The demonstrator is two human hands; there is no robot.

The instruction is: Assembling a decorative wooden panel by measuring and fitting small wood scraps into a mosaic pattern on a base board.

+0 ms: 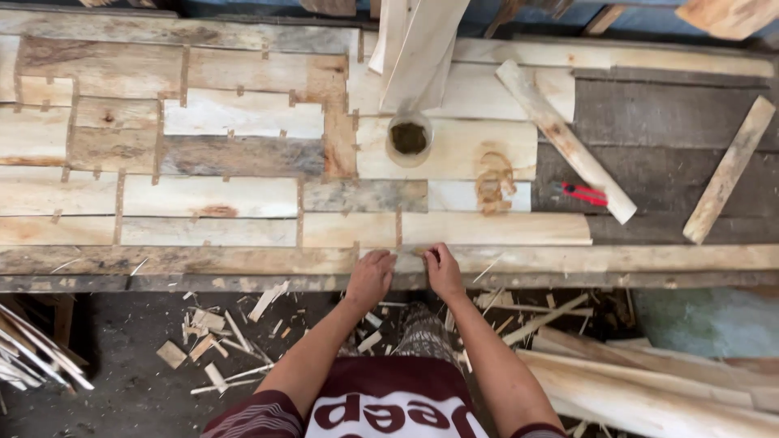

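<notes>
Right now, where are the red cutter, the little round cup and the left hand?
red cutter (583,194), head view, middle of its red body.
round cup (409,139), head view, dark inside of it.
left hand (371,276), head view, back of the hand.

Cup (409,139) on bench (243,259) — cutter (583,193) right.

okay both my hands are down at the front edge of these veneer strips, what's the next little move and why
Probably press the front strip back against its neighbour. Both the left hand and the right hand rest at the near edge beside a tape joint, and the sheets behind are already butted and taped. Whether a gap remains under your fingers I can't tell.
</notes>
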